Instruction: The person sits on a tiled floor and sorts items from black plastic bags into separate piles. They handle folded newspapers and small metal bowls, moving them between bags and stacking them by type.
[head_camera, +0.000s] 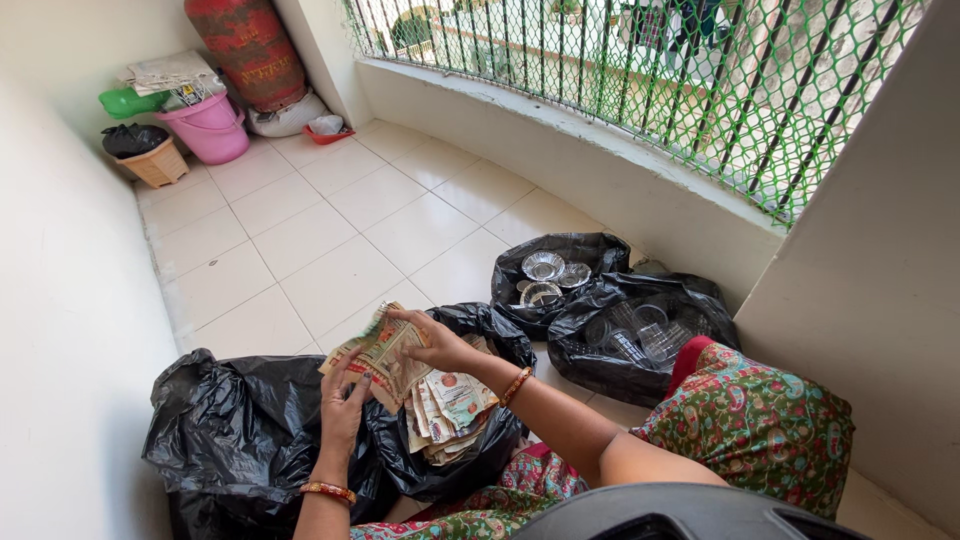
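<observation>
At frame centre, our left hand (343, 408) and right hand (437, 345) hold a crumpled printed paper sheet (385, 362), fingers closed on its edges; we should keep it over the open black plastic bag (455, 415).

A stack of flattened paper packets (450, 405) — tan, white, with red and green print — lies in an open black bag (470, 465). One tan packet (385, 355) is held above it. Far corner: a folded printed wrapper (170, 72) tops a pink bucket (212, 128).

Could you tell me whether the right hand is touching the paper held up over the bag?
Touching: the head view shows the right hand gripping the paper.
</observation>
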